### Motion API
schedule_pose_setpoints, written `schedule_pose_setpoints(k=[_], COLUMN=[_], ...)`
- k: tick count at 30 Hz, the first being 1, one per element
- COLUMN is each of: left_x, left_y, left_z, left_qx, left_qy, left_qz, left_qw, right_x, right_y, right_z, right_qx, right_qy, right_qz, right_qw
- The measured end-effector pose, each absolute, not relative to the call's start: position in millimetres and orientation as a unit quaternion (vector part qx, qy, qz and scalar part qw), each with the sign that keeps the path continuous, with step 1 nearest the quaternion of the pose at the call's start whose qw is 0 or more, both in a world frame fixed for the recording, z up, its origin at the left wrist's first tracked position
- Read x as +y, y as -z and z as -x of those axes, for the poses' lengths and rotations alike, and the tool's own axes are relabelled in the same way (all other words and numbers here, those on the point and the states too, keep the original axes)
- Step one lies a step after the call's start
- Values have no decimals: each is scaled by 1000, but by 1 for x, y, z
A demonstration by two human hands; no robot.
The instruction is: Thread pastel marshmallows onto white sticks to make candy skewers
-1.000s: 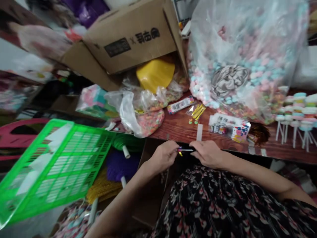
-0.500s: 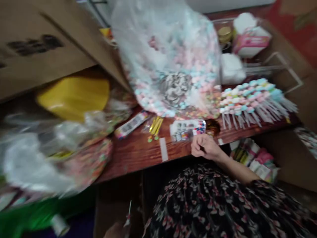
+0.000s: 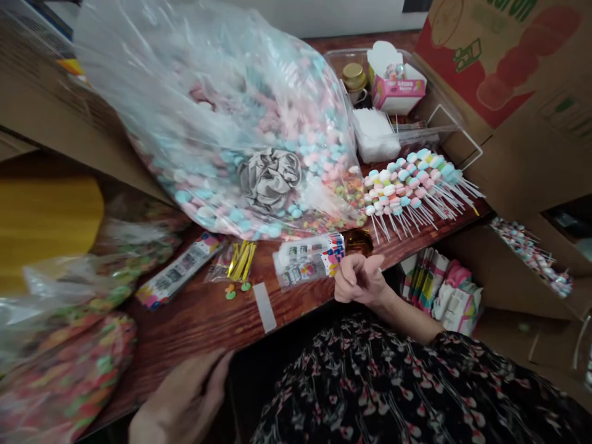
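My right hand (image 3: 359,280) is over the table's front edge, fingers loosely curled and thumb apart, with nothing visible in it. Just behind it lie clear printed wrapper bags (image 3: 308,259) and a shiny gold-brown roll (image 3: 359,242). My left hand (image 3: 182,394) is blurred at the front edge, its fingers stretched out and nothing seen in it. Right of the middle lies a pile of candy skewers (image 3: 411,182) with white sticks. Gold twist ties (image 3: 241,260), small gummy pieces (image 3: 231,291) and a white strip (image 3: 265,307) lie between the hands.
A large clear bag of marshmallows (image 3: 222,117) with a grey scrunchie (image 3: 271,179) fills the back. Bags of gummies (image 3: 83,370) are at left. A clear plastic bin (image 3: 435,117) and cardboard boxes (image 3: 513,154) stand at right. Another printed wrapper pack (image 3: 178,271) lies left of centre.
The view has swung left to right, so the table things sit further left. My left hand has come up to the table edge; the thin stick seen by it before is out of sight.
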State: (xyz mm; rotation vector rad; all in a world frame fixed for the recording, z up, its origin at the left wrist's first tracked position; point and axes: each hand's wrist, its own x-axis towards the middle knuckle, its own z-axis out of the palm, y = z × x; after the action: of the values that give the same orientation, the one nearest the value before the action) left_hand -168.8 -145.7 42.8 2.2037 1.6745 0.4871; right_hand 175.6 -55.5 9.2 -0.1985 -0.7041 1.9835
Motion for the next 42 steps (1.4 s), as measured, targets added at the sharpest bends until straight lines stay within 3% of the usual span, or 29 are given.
schedule_pose_setpoints(k=[4,8,11,13,17,22,25,30,35,42], left_x=[-89,-42,-25,-20,-14,-9,-6,0,0,-2], left_y=[-47,-45,-36,-29,-16,-12,-11,-8,-15,-4], left_z=[99,23,-8,-14,-11,-10,-7,7,6,5], left_qx=[418,330,326,344,386,407,401,374,391,425], left_qy=[-204,-90,-10,18,32,20,10,-14,13,-51], left_qz=[-884,-939,-945,-939,-919,-908,-911,-925,-920,-903], left_qw=[54,39,22,-7,-68,-98,-95,-64,-26,-22], right_x=[-56,-57,-56,-55,-45,-20,-7,-3,-3,-1], right_y=[-13,-20,-22,-23,-27,-34,-39,-48,-38,0], right_z=[-178,-182,-200,-220,-258,-273,-280,-300,-300,-304], right_qx=[-276,-285,-349,-438,-606,-725,-774,-635,-577,-558], right_qy=[-819,-795,-685,-533,-191,4,38,70,60,107], right_qz=[129,185,344,483,658,668,621,751,810,806], right_qw=[486,503,539,539,404,166,115,167,81,166])
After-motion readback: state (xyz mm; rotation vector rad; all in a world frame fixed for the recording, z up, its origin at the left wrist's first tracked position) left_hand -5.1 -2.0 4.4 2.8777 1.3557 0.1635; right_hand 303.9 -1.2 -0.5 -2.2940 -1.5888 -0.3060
